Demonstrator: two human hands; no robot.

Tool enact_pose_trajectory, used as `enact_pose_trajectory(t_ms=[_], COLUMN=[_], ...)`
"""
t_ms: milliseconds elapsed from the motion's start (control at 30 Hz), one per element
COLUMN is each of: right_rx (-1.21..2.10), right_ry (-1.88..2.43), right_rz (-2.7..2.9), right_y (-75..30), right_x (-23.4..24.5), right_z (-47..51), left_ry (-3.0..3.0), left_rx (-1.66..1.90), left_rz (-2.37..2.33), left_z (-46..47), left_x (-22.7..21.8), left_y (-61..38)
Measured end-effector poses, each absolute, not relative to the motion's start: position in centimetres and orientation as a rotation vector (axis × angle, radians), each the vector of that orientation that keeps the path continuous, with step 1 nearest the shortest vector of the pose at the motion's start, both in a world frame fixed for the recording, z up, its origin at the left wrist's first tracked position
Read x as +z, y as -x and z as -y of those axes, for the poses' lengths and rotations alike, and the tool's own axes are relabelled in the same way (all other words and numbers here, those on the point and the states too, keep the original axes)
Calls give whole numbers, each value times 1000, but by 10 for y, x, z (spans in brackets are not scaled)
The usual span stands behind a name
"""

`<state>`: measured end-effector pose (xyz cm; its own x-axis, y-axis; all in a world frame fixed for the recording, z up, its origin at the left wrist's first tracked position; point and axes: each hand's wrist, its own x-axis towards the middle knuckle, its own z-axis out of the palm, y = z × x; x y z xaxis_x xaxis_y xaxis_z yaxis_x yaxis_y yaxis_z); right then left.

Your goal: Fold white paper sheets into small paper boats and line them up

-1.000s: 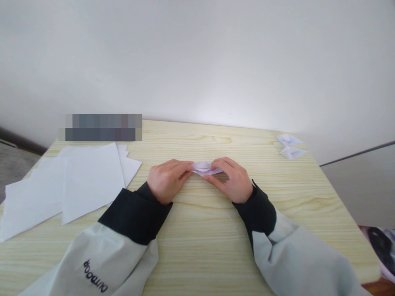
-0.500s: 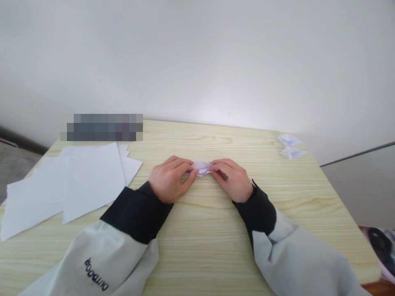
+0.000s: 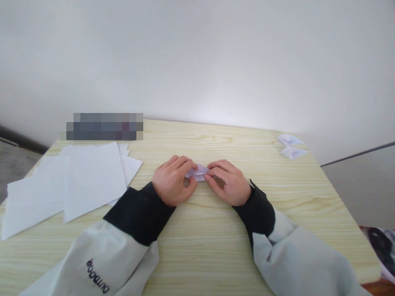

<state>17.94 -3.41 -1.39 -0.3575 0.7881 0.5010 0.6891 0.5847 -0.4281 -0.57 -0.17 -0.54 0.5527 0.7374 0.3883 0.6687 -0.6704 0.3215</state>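
Observation:
A small folded piece of pale paper (image 3: 200, 172) sits at the middle of the light wooden table (image 3: 216, 230). My left hand (image 3: 173, 181) pinches its left end with curled fingers. My right hand (image 3: 228, 183) pinches its right end the same way. The two hands nearly touch, and they cover most of the paper, so only a narrow strip shows between the fingertips. Both wrists rest on the tabletop.
A loose spread of white paper sheets (image 3: 68, 181) lies on the table's left side. Two small folded paper shapes (image 3: 290, 146) sit at the far right corner. A white wall stands right behind the table. A blurred patch (image 3: 103, 126) is at the back left.
Both hands have drawn closer together, and the folded paper between them now looks smaller and more covered. The rest of the table is unchanged.

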Motion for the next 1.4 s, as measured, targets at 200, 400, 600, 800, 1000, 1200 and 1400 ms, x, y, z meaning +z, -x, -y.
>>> enact_pose_trajectory(t_ms=[200, 400, 600, 800, 1000, 1200, 1400], right_rx=[144, 88, 56, 46, 50, 55, 67], right_ry=[1217, 1292, 1406, 1444, 1469, 1506, 1538], right_rz=[2134, 2156, 2208, 2168, 2142, 2165, 2179], right_y=[-175, -173, -168, -167, -168, -167, -167], right_x=[-13, -15, -13, -13, -15, -15, -13], right_z=[35, 36, 37, 38, 38, 39, 38], left_ry=[-2578, -2616, -2611, -2639, -2694, -2708, -2702], left_rx=[736, 787, 733, 763, 709, 648, 639], left_rz=[-1293, -1296, -1335, -1315, -1334, -1364, -1330], left_z=[6, 6, 8, 10, 10, 9, 9], left_x=[-9, -10, -10, -9, -8, -10, -9], left_y=[3, 2, 1, 0, -2, -3, -3])
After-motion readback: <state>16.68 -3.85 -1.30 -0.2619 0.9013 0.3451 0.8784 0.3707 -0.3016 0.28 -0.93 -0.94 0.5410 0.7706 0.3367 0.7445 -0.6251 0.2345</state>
